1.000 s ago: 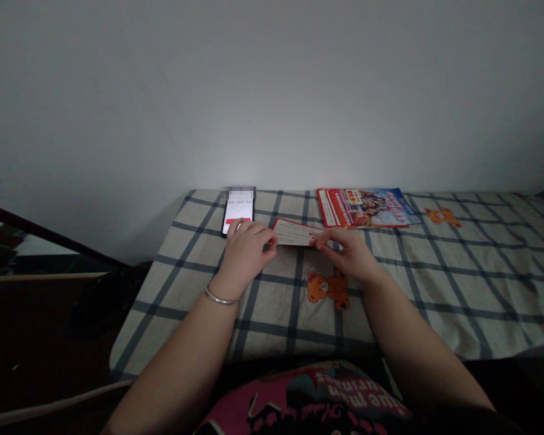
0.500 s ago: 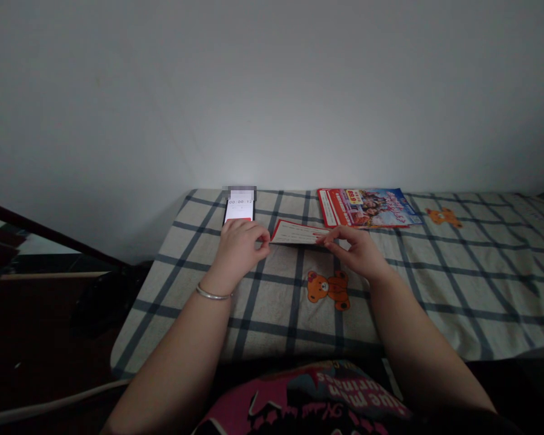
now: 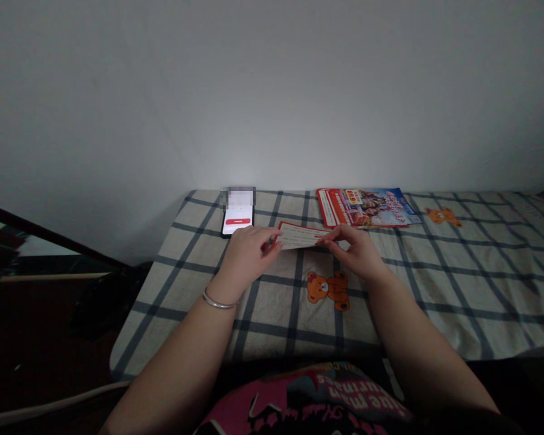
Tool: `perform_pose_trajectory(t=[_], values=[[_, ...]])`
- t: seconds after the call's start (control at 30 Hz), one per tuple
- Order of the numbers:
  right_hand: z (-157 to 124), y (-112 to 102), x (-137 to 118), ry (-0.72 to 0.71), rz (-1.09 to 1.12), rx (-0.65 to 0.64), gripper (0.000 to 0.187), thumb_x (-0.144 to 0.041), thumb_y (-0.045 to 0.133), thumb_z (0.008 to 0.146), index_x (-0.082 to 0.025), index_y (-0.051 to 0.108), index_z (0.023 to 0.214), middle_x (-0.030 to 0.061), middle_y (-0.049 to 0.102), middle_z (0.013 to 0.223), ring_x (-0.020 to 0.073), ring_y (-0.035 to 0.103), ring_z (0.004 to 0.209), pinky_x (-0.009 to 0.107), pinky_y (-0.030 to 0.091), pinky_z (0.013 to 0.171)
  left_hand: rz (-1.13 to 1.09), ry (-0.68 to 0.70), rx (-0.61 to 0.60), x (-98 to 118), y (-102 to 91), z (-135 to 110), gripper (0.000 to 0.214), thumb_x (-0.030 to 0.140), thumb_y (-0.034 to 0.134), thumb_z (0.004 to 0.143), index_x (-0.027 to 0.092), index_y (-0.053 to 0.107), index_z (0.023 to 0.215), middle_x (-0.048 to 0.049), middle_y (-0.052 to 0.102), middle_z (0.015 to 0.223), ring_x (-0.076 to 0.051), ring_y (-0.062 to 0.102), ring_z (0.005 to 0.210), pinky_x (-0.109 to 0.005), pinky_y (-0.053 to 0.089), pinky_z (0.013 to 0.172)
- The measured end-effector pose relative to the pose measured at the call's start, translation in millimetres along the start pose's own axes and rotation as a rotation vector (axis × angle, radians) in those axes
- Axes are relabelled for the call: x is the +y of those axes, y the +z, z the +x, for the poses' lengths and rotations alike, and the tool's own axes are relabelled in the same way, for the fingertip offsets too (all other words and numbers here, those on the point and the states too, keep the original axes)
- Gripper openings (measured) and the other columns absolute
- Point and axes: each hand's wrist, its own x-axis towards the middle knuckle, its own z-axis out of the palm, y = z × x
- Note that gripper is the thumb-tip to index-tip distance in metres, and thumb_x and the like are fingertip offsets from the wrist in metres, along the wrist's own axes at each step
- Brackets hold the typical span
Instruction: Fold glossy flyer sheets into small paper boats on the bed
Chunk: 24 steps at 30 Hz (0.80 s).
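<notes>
A white leaflet (image 3: 298, 236) with a red edge and printed lines is held between my two hands, just above the checked tablecloth. My left hand (image 3: 249, 254), with a silver bangle at the wrist, has its thumb and fingertips closed at the leaflet's left edge. On the right end, my right hand (image 3: 356, 251) pinches the leaflet between thumb and fingers. Just beyond my left hand lies a phone (image 3: 238, 219) with a lit screen. Behind my right hand rests a stack of colourful leaflets (image 3: 367, 207), red and blue with printed pictures.
The checked cloth (image 3: 272, 314) covers the table, which meets a pale wall (image 3: 272, 96) at the back. Orange bears are printed on the cloth. Left of the table, a dark bag (image 3: 106, 302) sits low beside a slanting dark rail (image 3: 54, 232).
My left hand has moved right, from beside the leaflet onto its left edge, uncovering more of the phone. The leaflet has tilted slightly; my right hand keeps its place.
</notes>
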Motion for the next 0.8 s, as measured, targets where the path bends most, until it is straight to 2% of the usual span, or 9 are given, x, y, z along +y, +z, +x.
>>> perform_pose_trajectory(t=[0.1,0.23,0.37,0.5,0.63,0.8], values=[[0.1,4.4,-4.5,-0.014,-0.009,0.003,0.007,-0.026,0.061,0.087,-0.022,0.064,0.082,0.0030,0.073,0.082,0.0186,0.069,0.077,0.031,0.055,0.069,0.094,0.056,-0.063,5.7,4.9,-1.0,0.018,0.031,0.064,0.090,0.025,0.071,0.104,-0.0013,0.072,0.080,-0.021,0.063,0.075,-0.034,0.043,0.070],[0.6,8.4,-4.3,-0.029,0.035,-0.051,0.006,-0.025,0.061,0.087,-0.022,0.066,0.089,0.0025,0.073,0.086,0.0171,0.069,0.079,0.030,0.055,0.070,0.144,0.060,-0.070,9.3,6.5,-1.1,0.013,0.026,0.061,0.092,0.024,0.073,0.096,-0.0022,0.073,0.085,-0.022,0.065,0.078,-0.034,0.044,0.069],[1.6,8.5,2.0,-0.047,-0.047,-0.162,0.017,-0.017,0.064,0.080,-0.023,0.069,0.096,0.0022,0.074,0.090,0.0166,0.069,0.078,0.030,0.055,0.071,0.103,-0.012,-0.030,7.4,5.6,-0.4,0.014,0.025,0.060,0.092,0.022,0.073,0.094,-0.0036,0.074,0.086,-0.021,0.067,0.078,-0.034,0.047,0.070],[2.8,8.4,3.4,-0.157,-0.081,-0.209,0.021,-0.011,0.065,0.078,-0.025,0.074,0.091,0.0025,0.076,0.093,0.0178,0.070,0.084,0.033,0.056,0.077,0.013,-0.064,-0.005,5.4,7.9,-1.1,0.016,0.024,0.058,0.092,0.020,0.071,0.100,-0.0045,0.074,0.092,-0.021,0.067,0.082,-0.034,0.050,0.074],[4.0,10.5,-1.0,-0.293,-0.048,-0.302,0.018,-0.016,0.067,0.083,-0.027,0.076,0.093,0.0028,0.077,0.096,0.0182,0.070,0.090,0.036,0.055,0.081,-0.121,-0.103,-0.004,5.9,12.7,-1.8,0.020,0.025,0.052,0.095,0.019,0.069,0.104,-0.0052,0.073,0.102,-0.020,0.068,0.091,-0.033,0.053,0.083],[4.0,11.5,-6.6,-0.318,-0.024,-0.372,0.015,-0.024,0.067,0.087,-0.027,0.076,0.099,0.0042,0.076,0.098,0.0183,0.069,0.092,0.035,0.056,0.080,-0.203,-0.179,-0.008,6.9,20.8,-1.2,0.021,0.021,0.055,0.092,0.018,0.069,0.108,-0.0066,0.072,0.109,-0.019,0.069,0.093,-0.034,0.055,0.086]])
